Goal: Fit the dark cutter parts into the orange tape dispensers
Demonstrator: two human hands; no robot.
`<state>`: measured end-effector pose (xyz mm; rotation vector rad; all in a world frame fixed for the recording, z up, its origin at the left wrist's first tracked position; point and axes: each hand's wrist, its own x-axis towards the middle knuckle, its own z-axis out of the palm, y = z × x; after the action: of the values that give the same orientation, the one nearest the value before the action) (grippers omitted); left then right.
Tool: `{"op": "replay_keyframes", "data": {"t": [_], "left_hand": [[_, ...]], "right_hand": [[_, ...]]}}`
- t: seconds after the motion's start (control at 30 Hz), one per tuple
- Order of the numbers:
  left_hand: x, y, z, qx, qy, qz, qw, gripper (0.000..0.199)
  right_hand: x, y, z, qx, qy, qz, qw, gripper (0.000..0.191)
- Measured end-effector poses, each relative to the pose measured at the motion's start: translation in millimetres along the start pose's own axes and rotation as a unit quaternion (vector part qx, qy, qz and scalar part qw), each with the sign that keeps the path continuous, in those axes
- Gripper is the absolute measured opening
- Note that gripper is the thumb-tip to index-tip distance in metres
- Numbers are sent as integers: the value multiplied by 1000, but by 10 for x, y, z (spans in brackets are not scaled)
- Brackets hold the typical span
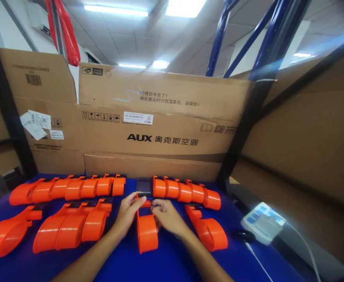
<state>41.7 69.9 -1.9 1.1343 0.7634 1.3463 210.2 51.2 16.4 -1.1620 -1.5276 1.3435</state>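
An orange plastic part (147,232) lies on the blue table top (166,266) right in front of me, its narrow end pointing away. My left hand (128,213) grips that narrow end from the left, thumb on top near a small dark rectangular piece (143,187). My right hand (167,216) pinches the same end from the right. Both forearms reach in from the bottom edge.
Rows of several like orange parts lie at the left (69,188), front left (72,227) and back right (186,192); one lies alone at the right (209,231). Cardboard boxes (160,121) wall the back. A white device with a cable (263,221) and a dark round object (244,235) sit right.
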Motion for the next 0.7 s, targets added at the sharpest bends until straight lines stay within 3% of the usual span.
{"op": "replay_keyframes", "data": {"t": [0.43,0.7], "left_hand": [[48,-33,-73,19,26,-9,999,61],[62,-16,-64,14,28,-4,1000,58]], "right_hand": [[-63,-102,109,-15,47,-93,994,17],[-61,-60,134,-27,52,-108,992,24]]}}
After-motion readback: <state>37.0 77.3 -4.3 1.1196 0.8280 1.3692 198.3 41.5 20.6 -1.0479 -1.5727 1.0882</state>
